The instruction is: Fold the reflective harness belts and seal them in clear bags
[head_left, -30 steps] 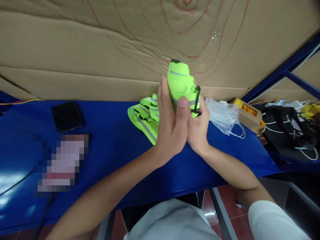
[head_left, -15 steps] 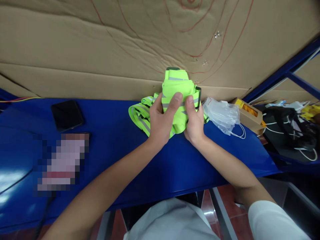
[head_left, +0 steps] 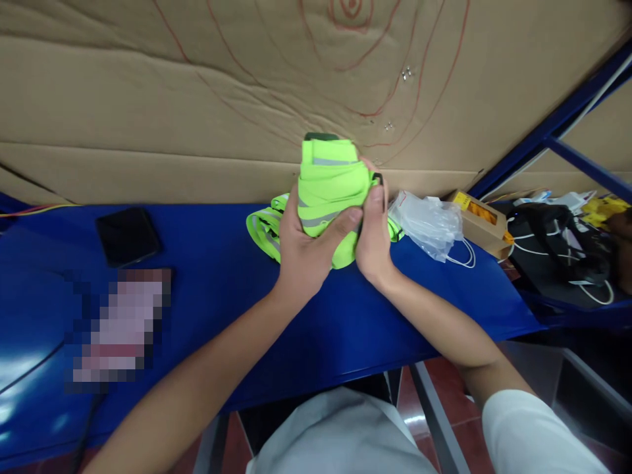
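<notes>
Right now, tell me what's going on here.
A person's left hand and right hand together grip a folded, grey-striped neon-green fabric bundle at a glossy blue table. More grey-striped neon-green fabric lies on the table behind the hands. A crumpled clear plastic bag lies to the right.
</notes>
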`<state>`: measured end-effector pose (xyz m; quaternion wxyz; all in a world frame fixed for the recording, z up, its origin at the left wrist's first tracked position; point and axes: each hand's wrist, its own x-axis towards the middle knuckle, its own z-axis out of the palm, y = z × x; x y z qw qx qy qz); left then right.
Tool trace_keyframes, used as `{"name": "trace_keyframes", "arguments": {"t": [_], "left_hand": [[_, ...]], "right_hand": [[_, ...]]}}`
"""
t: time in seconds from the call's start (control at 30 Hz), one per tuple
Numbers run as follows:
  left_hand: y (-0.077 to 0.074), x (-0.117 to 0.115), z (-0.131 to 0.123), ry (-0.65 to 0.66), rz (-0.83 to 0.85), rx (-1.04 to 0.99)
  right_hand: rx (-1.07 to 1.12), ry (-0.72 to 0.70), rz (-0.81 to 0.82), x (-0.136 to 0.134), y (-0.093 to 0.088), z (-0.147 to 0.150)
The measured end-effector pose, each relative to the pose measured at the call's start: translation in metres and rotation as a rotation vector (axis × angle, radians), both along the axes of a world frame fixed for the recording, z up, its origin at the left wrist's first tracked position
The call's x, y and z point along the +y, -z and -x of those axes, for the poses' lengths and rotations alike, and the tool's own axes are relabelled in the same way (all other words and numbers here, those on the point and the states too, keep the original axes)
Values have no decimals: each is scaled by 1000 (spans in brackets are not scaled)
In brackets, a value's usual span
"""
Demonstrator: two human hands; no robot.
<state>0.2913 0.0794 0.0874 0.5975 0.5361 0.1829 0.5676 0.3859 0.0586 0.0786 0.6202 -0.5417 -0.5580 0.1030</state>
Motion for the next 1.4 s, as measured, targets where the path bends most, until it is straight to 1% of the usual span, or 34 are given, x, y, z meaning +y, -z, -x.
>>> {"name": "trace_keyframes", "arguments": {"t": [0.07, 0.1, 0.17, 0.2, 0.23, 0.27, 0.3, 0.33, 0.37, 0.4, 0.47, 0.53, 0.6, 0.7, 0.73, 0.77, 0.8, 0.87, 0.9, 1.0, 1.07, 1.1, 1.17, 1.23, 1.27, 1.3, 1.33, 1.4], "left_hand": [[2, -1, 5, 34, 89, 5], [5, -1, 8, 50, 142, 19], [13, -1, 18, 70, 229, 52], [19, -1, 24, 80, 256, 71], [26, -1, 31, 90, 271, 92], [33, -2, 37, 107, 278, 116], [40, -2, 43, 129, 281, 145], [46, -3, 47, 156, 284, 178], [52, -4, 50, 180, 288, 215], [57, -5, 52, 199, 290, 254], [63, -8, 54, 230, 289, 330], [65, -11, 54, 278, 283, 386], [66, -13, 55, 335, 281, 408], [68, -18, 55, 390, 308, 399], [69, -19, 55, 405, 324, 394], [70, -21, 55, 422, 339, 391], [71, -23, 54, 439, 353, 389], [72, -26, 52, 471, 386, 392], [72, -28, 51, 483, 403, 398], [72, -31, 48, 501, 432, 424], [72, -31, 48, 505, 422, 435], [72, -31, 48, 504, 414, 437], [71, -32, 49, 507, 402, 442], [71, -31, 49, 506, 388, 456], [70, -31, 50, 503, 376, 473], [70, -31, 50, 499, 360, 494], [69, -31, 49, 496, 338, 515], [68, -30, 49, 491, 287, 540]], "right_hand": [[63, -24, -20, -6, 6, 4], [59, -44, -18, -12, 9, 2], [-72, -52, -10, -27, 13, -16], [-183, -12, -15, -35, 14, -32], [-321, 58, -9, -43, 15, -52], [-471, 159, 22, -49, 16, -73], [-558, 306, 88, -52, 17, -96], [-576, 448, 178, -53, 20, -117], [-550, 557, 266, -52, 23, -135], [-535, 611, 372, -49, 27, -150], [-535, 669, 550, -42, 37, -166], [-579, 654, 674, -41, 44, -170], [-667, 578, 752, -48, 44, -168], [-750, 374, 874, -69, 32, -171], [-743, 345, 913, -74, 27, -173], [-727, 377, 927, -78, 24, -175], [-710, 445, 919, -79, 22, -176], [-674, 589, 856, -76, 23, -173], [-656, 614, 823, -72, 25, -170], [-573, 562, 718, -62, 34, -154], [-535, 594, 661, -59, 37, -143], [-532, 630, 666, -58, 38, -140], [-567, 702, 770, -57, 40, -138], [-607, 730, 895, -56, 43, -143], [-613, 733, 917, -56, 45, -146], [-606, 730, 898, -56, 47, -150], [-584, 712, 838, -56, 49, -152], [-511, 610, 642, -57, 50, -150]]}}
